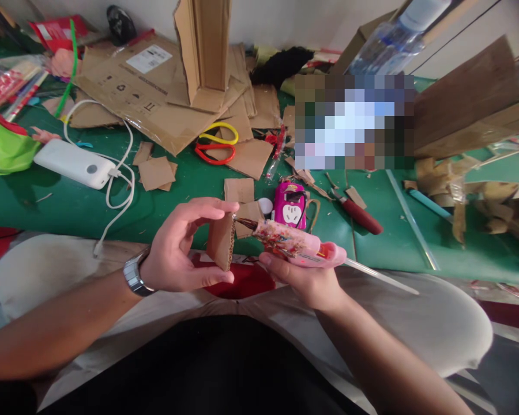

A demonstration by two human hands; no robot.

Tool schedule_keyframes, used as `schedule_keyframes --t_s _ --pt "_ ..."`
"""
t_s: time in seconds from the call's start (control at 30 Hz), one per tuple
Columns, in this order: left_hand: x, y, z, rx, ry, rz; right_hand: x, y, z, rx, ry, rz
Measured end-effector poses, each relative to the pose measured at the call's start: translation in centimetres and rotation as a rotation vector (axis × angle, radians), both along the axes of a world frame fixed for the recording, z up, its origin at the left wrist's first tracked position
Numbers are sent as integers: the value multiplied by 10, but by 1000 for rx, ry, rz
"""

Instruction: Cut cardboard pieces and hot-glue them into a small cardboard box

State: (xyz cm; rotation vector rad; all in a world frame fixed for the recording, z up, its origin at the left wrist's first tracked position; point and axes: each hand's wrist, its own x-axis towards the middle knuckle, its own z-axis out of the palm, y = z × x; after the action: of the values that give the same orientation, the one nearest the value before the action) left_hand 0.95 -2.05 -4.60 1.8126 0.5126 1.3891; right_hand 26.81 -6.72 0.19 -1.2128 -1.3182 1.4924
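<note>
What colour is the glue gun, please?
The glue gun is pink with multicoloured stains; head view.

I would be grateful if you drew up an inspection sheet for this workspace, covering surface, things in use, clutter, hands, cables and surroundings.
Surface: green tabletop, strewn with scraps.
Things in use: cardboard piece; pink glue gun, nozzle at the piece's upper edge, clear stick jutting from its rear.
Clutter: printed cardboard sheet, yellow-and-red-handled scissors, red-handled tool, magenta socket unit.
Hands: left hand holds the cardboard piece between thumb and fingers; right hand grips the glue gun.
Cables: white cable at the power bank, one end hanging past the near edge.
Surroundings: pale wall behind; a pixelated patch hides part of the far right.
</note>
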Motion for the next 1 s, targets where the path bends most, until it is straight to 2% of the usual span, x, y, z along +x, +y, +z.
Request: schedule_keyframes --t_s 1.0 --pt "2 -3 6 17 -22 2 0 1 -3 52 69 19"
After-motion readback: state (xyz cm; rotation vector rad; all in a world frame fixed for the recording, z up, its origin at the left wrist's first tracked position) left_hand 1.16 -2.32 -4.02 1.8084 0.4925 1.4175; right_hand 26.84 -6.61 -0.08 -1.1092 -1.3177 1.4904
